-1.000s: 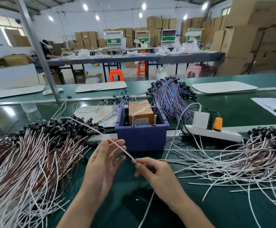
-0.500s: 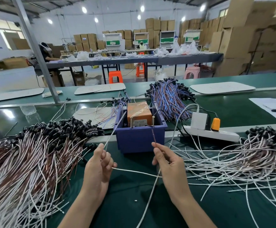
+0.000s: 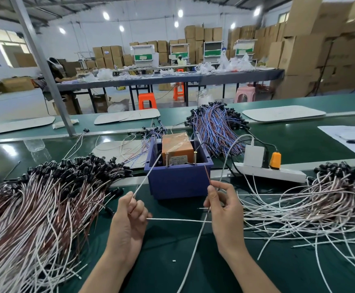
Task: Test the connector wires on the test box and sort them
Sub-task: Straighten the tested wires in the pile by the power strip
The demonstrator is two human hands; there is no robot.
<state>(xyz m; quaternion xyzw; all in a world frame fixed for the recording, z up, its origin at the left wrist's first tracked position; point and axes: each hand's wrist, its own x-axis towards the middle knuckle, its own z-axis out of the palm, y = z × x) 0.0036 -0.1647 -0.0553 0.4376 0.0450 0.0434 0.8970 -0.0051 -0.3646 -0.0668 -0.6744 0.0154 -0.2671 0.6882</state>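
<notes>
Connector wire (image 3: 178,220) stretches between the hands: the left hand (image 3: 130,220) pinches its white lead (image 3: 147,179), which runs up to the test box (image 3: 177,146); the right hand (image 3: 223,210) pinches the brown lead (image 3: 207,176) (tip by the blue bin (image 3: 178,182) rim). Wire piles (image 3: 45,197) flank them on the bench (image 3: 172,261).

Your left hand (image 3: 127,225) and right hand (image 3: 225,212) are both bare, and so are your left forearm (image 3: 108,269) and right forearm (image 3: 248,269) as far as the bottom edge of the view shows them. The forearms are slim and narrow at the wrists, and your fingers (image 3: 139,209) are long and slender. Whatever sleeve you wear lies outside the view, so your clothing cannot be told.
</notes>
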